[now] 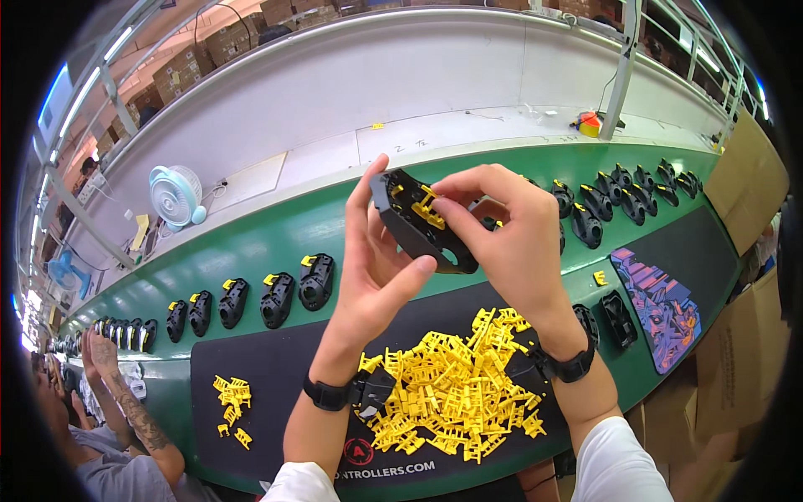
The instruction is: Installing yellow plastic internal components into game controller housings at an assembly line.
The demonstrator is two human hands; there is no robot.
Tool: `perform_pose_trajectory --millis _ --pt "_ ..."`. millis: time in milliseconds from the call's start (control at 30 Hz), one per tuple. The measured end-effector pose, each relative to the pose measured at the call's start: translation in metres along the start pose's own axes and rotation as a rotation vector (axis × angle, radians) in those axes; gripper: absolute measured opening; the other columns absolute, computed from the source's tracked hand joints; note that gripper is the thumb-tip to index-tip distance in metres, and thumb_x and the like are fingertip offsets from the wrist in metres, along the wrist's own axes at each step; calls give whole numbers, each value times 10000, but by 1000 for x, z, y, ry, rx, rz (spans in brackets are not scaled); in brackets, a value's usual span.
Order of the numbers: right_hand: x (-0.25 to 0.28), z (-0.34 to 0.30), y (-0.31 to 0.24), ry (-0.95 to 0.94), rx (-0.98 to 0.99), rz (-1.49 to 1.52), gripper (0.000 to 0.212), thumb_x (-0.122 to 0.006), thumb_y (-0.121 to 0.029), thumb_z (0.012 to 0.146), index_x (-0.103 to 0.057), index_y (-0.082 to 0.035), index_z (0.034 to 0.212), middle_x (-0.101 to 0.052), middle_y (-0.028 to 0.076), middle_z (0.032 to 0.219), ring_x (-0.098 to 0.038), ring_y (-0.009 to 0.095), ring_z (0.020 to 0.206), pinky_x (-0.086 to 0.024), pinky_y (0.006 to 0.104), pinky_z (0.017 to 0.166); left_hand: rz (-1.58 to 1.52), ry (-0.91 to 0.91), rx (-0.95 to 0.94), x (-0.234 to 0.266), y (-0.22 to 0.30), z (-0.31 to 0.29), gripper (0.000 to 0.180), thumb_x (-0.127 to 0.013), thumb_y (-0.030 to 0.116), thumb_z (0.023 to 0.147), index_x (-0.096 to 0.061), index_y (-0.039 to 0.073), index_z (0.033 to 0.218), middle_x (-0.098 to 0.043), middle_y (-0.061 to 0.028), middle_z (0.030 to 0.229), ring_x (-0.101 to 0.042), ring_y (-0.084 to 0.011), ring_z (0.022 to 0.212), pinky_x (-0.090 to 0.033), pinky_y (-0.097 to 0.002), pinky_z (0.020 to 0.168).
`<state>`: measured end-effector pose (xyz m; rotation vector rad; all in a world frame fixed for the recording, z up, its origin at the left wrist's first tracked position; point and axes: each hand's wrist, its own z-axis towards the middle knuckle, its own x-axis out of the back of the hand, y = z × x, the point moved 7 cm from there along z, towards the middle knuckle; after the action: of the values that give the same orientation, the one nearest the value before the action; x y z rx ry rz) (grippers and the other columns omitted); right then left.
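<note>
Above the bench, my left hand (374, 259) holds a black plastic shell (435, 247), its fingers and thumb round the sides and its hollow side facing me. A yellow plastic clip (428, 209) sits inside the shell's hollow. My right hand (506, 226) pinches this clip at its edge with thumb and forefinger; whether it is fully seated I cannot tell. Below both hands, a large heap of yellow plastic clips (447, 385) lies on a black mat (276, 368). Each of my wrists wears a black strap with a dark module.
Black shells with yellow clips (316, 283) line the green bench (251, 251) to the left; more black shells (598, 201) stand at the right. A dark shell (617, 322) lies beside a patterned mat (661, 309). A fan (176, 198) and a co-worker's arm (125, 402) are at left.
</note>
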<state>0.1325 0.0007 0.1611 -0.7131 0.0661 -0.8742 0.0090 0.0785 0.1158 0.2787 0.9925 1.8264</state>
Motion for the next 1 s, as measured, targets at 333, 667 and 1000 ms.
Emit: perform_pose_trajectory --millis 333,667,1000 --pt "0 -1 -12 50 179 -117 143 -755 11 803 -750 -43 935 -689 61 804 -662 165 649 -495 267 550 44 -23 29 0 3 1 958 -644 -23 856 -76 161 1605 -423 -131 1393 -454 -235 1320 -430 -419 1084" --pt "-38 -11 35 -493 -361 579 159 -737 -130 925 -611 -86 1012 -369 -107 744 -356 0 651 -300 193 537 -24 108 222 13 -3 -3 883 -516 356 809 -157 177 1596 -488 -109 1367 -549 -247 1261 -490 -408 1040" --pt "-40 -4 27 -347 -104 422 172 -781 -167 875 -646 -104 960 -551 -57 793 -482 61 715 -338 235 552 -440 -14 368 21 -18 4 574 -353 443 975 -478 72 1394 -638 -105 1156 -644 -219 942 -539 -362 705"
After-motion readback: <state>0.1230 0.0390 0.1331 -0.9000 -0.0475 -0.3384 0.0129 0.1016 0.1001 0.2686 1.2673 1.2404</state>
